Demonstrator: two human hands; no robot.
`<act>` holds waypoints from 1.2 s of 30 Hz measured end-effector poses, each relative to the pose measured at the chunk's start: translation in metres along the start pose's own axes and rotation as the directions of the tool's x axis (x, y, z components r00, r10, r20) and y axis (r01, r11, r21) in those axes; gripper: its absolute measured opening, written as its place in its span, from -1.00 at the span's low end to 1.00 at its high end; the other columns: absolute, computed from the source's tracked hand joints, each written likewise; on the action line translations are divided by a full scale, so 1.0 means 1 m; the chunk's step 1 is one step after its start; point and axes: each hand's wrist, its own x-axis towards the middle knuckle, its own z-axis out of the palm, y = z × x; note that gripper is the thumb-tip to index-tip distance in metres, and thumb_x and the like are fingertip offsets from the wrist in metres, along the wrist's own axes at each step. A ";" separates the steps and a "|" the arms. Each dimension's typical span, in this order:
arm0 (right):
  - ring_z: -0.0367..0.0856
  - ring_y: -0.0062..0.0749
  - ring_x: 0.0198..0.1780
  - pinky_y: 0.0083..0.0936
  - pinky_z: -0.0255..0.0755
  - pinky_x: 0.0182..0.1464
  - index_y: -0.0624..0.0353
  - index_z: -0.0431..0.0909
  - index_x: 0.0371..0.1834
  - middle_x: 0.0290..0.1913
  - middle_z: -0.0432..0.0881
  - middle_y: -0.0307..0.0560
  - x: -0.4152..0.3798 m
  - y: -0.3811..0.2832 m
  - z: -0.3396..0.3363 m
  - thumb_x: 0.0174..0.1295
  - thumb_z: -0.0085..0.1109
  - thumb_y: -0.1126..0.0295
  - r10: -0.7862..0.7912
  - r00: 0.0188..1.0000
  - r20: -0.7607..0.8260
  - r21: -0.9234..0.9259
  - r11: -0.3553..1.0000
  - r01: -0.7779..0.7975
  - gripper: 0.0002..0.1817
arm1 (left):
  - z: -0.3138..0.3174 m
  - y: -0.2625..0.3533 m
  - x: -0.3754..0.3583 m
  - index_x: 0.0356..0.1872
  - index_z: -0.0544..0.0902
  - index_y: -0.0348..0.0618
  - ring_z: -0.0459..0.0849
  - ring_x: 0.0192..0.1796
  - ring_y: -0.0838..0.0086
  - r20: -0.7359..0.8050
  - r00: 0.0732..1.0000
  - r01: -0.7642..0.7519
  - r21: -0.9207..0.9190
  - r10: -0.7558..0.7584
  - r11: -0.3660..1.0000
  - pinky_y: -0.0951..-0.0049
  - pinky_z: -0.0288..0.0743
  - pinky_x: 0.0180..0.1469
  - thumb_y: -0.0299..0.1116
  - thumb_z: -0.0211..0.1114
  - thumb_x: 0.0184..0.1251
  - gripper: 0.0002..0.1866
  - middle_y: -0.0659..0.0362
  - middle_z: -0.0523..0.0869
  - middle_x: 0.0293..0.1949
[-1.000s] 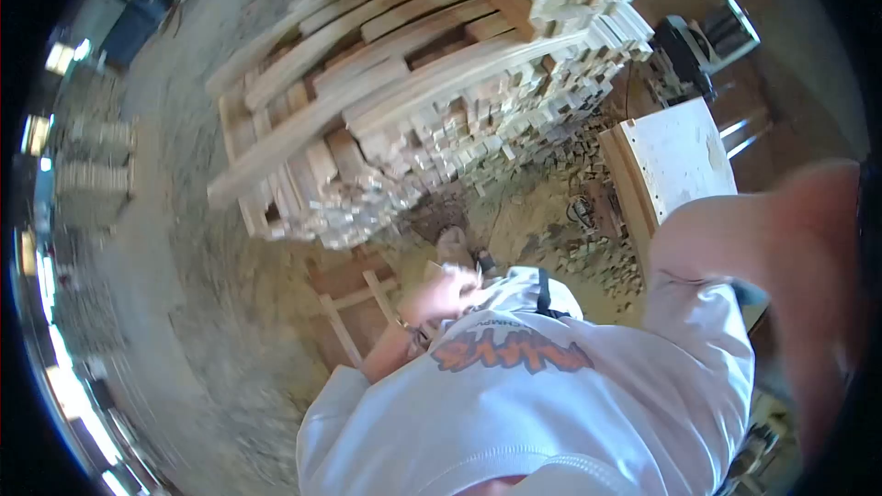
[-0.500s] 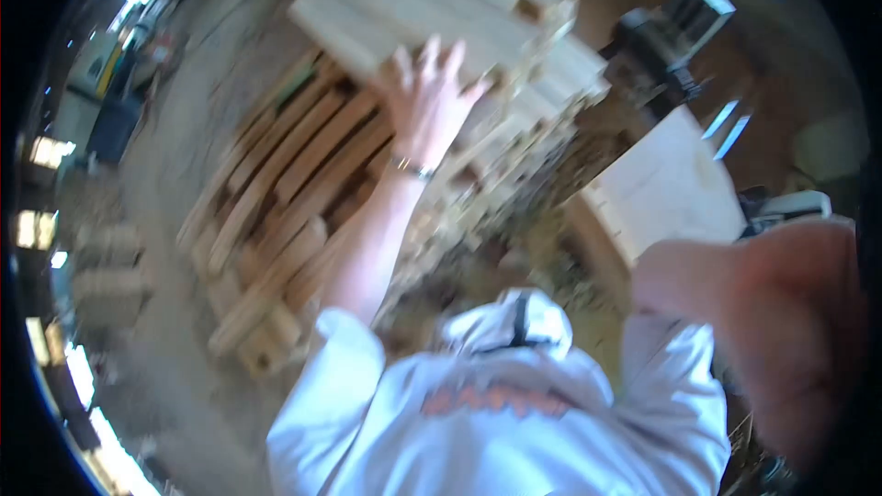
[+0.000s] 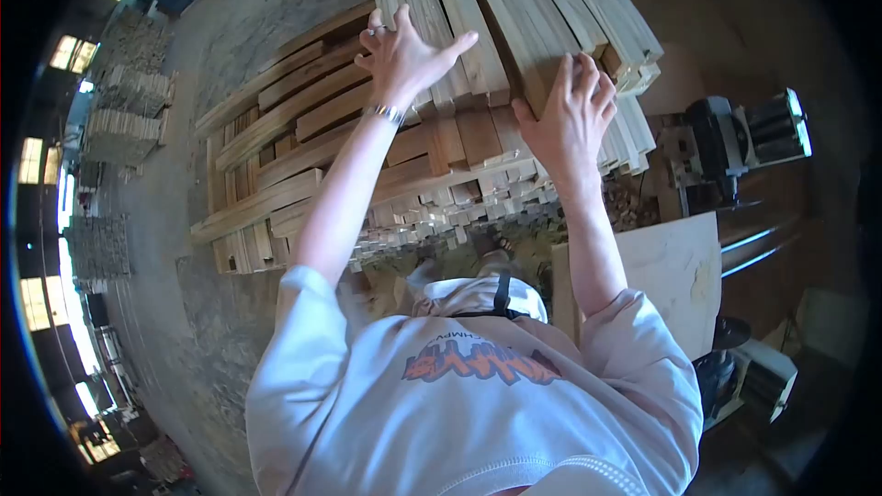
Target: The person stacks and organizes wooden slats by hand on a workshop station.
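Note:
Light wooden planks (image 3: 533, 9) lie side by side in the top layer of a large stack. My left hand (image 3: 401, 62) is over the planks on the left, palm down, with fingers and thumb spread wide and nothing in them. A metal band (image 3: 384, 114) circles that wrist. At the near ends of the planks is my right hand (image 3: 574, 115), fingers apart and slightly bent, fingertips right at the wood. Its thumb points left, close to the dark gap between two groups of planks.
Browner boards (image 3: 312, 119) lie in spaced rows at the stack's left, above many stacked board ends (image 3: 459, 211). A pale panel (image 3: 661, 266) and a dark machine (image 3: 721, 142) stand at the right. More wood piles (image 3: 124, 138) stand across the floor.
My right hand has come from the blurred lower right to the plank ends. My left hand stays over the planks, its fingers still spread. The view has turned and become sharper.

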 end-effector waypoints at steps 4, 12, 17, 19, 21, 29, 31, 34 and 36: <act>0.24 0.16 0.22 0.05 0.19 0.24 0.45 0.11 0.38 0.21 0.26 0.38 0.010 -0.001 -0.002 -0.11 0.43 0.02 0.143 0.981 0.128 0.086 0.984 -0.154 0.07 | 0.001 0.023 0.051 0.51 -0.09 -0.26 0.08 0.45 -0.30 0.436 0.832 0.400 -0.047 -0.342 0.915 -0.29 0.12 0.37 0.64 0.31 -0.35 0.50 -0.38 0.05 0.44; 0.27 0.20 0.14 0.05 0.21 0.17 0.57 0.07 0.36 0.13 0.28 0.39 -0.018 0.013 -0.005 -0.02 0.34 0.06 -0.005 1.000 0.020 0.114 0.993 0.002 0.02 | 0.015 0.033 0.038 0.50 0.01 -0.23 0.04 0.49 -0.19 0.211 0.921 0.329 0.026 -0.327 0.944 -0.24 -0.07 0.44 0.64 0.34 -0.48 0.52 -0.34 0.05 0.45; 0.29 0.17 0.11 0.02 0.23 0.11 0.62 0.10 0.33 0.12 0.27 0.41 -0.060 0.019 -0.052 -0.03 0.33 0.08 -0.030 0.996 0.081 0.048 0.999 0.026 0.00 | -0.001 0.037 0.055 0.53 -0.11 -0.21 -0.04 0.53 -0.18 0.357 0.864 0.343 0.096 -0.354 0.934 -0.24 -0.13 0.47 0.61 0.35 -0.43 0.53 -0.28 -0.07 0.51; 0.31 0.15 0.09 -0.03 0.23 0.11 0.59 0.09 0.34 0.10 0.28 0.39 -0.066 0.029 -0.072 -0.08 0.35 0.12 -0.028 0.967 0.254 0.098 0.995 0.003 0.02 | 0.005 0.053 0.068 0.54 -0.12 -0.15 -0.01 0.53 -0.15 0.294 0.886 0.328 0.150 -0.359 0.933 -0.24 -0.02 0.43 0.62 0.34 -0.43 0.52 -0.25 -0.03 0.51; 0.32 0.15 0.09 -0.05 0.24 0.11 0.58 0.09 0.35 0.09 0.29 0.37 -0.078 0.036 -0.088 -0.11 0.36 0.15 -0.031 0.973 0.230 0.093 0.996 0.009 0.02 | 0.007 0.064 0.084 0.54 -0.15 -0.13 0.07 0.47 -0.18 0.281 0.857 0.403 0.157 -0.432 0.902 -0.30 0.09 0.35 0.64 0.32 -0.41 0.53 -0.29 0.04 0.47; 0.28 0.20 0.26 0.02 0.21 0.28 0.50 -0.03 0.43 0.19 0.27 0.37 -0.070 0.050 -0.118 -0.22 0.40 0.24 0.020 0.881 0.474 0.113 0.990 -0.083 0.13 | 0.061 0.052 0.154 0.50 -0.03 -0.18 0.17 0.40 -0.12 0.030 0.863 0.503 0.017 -0.504 0.864 -0.27 0.08 0.33 0.58 0.36 -0.40 0.46 -0.19 0.16 0.43; 0.24 0.23 0.32 -0.01 0.24 0.30 0.52 -0.05 0.43 0.24 0.25 0.41 -0.038 0.042 -0.068 -0.20 0.41 0.20 0.005 0.926 0.378 0.187 0.979 -0.082 0.15 | 0.090 0.031 0.174 0.48 0.02 -0.23 0.16 0.40 -0.14 -0.010 0.862 0.507 0.008 -0.507 0.862 -0.29 0.06 0.32 0.56 0.38 -0.41 0.45 -0.22 0.18 0.41; 0.24 0.22 0.33 -0.06 0.27 0.30 0.54 -0.08 0.43 0.24 0.24 0.41 0.016 0.023 -0.033 -0.20 0.42 0.11 0.058 0.915 0.400 0.151 0.980 -0.128 0.19 | 0.048 0.042 0.131 0.46 0.12 -0.20 0.16 0.42 -0.10 0.042 0.862 0.502 0.073 -0.506 0.862 -0.23 0.06 0.35 0.54 0.38 -0.36 0.37 -0.20 0.21 0.40; 0.27 0.20 0.31 -0.02 0.30 0.26 0.55 -0.07 0.42 0.22 0.25 0.39 0.017 0.029 -0.040 -0.18 0.43 0.05 0.032 0.899 0.438 0.136 0.986 -0.101 0.20 | 0.030 0.035 0.118 0.39 0.23 -0.19 0.19 0.41 -0.07 0.072 0.877 0.470 0.075 -0.475 0.880 -0.22 0.06 0.36 0.47 0.44 -0.38 0.29 -0.17 0.26 0.37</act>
